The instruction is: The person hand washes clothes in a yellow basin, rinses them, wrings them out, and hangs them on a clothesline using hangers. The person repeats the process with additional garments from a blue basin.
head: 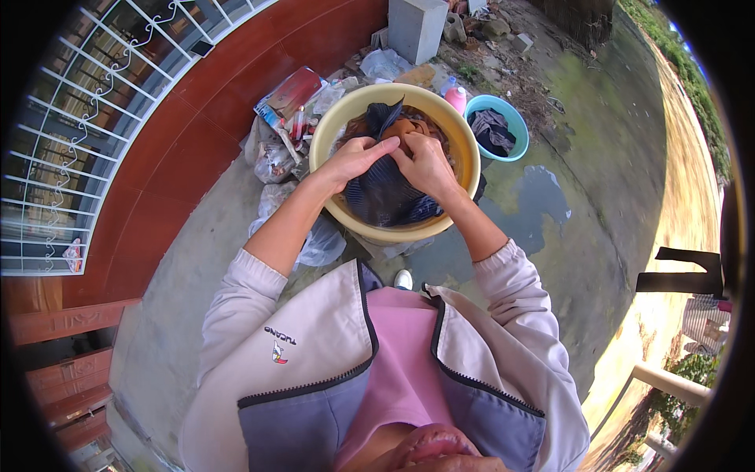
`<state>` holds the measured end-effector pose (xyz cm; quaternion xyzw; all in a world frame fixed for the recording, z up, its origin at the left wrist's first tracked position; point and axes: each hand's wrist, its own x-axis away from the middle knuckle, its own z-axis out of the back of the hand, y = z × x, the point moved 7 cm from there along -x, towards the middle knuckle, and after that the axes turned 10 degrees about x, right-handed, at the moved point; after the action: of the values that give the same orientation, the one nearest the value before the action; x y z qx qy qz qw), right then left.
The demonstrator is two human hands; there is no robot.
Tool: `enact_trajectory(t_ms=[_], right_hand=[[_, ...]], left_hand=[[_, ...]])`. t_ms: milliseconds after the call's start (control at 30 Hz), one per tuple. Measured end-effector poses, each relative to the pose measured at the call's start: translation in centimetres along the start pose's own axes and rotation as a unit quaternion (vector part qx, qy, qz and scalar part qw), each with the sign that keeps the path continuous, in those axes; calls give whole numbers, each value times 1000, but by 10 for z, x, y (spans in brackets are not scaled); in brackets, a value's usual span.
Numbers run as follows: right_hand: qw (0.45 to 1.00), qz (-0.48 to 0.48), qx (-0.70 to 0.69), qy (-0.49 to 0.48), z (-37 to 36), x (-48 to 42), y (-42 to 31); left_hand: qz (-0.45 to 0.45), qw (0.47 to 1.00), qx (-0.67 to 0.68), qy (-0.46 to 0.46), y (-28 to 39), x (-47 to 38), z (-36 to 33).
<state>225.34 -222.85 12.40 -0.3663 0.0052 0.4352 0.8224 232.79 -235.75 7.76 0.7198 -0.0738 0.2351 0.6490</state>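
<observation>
A large yellow plastic basin (pixel 395 235) stands before me with wet clothes and water in it. My left hand (pixel 361 158) and my right hand (pixel 426 162) meet over the basin, thumbs close together. Between them they grip a dark blue striped garment (pixel 383 194), which hangs down into the basin and partly rises above my hands. A brown cloth (pixel 407 127) lies just behind my fingers; whether my right hand also holds it, I cannot tell. The fingertips are partly hidden by the cloth and the hands themselves.
A turquoise basin (pixel 518 150) with dark clothes stands right of the yellow one, near a pink bottle (pixel 456 99). Plastic bags (pixel 321 242) and litter lie at the left, by a red tiled wall (pixel 177 124). A concrete block (pixel 413 32) stands behind. Wet patches (pixel 540 200) mark the ground.
</observation>
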Motion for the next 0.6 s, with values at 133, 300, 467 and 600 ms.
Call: enact_trajectory(t_ms=[133,300,467,600], right_hand=[[982,-83,-167,-38,-2,9,41],[960,-148,-231,-49,10,6,53],[968,-45,-228,92,70,-51,0],[954,89,-188,216,136,-93,-50]], left_hand=[[-17,987,158,21,-25,-9,27],[-60,929,362,51,0,12,55],[-124,969,205,-61,136,56,22],[-311,900,-302,34,203,84,24]])
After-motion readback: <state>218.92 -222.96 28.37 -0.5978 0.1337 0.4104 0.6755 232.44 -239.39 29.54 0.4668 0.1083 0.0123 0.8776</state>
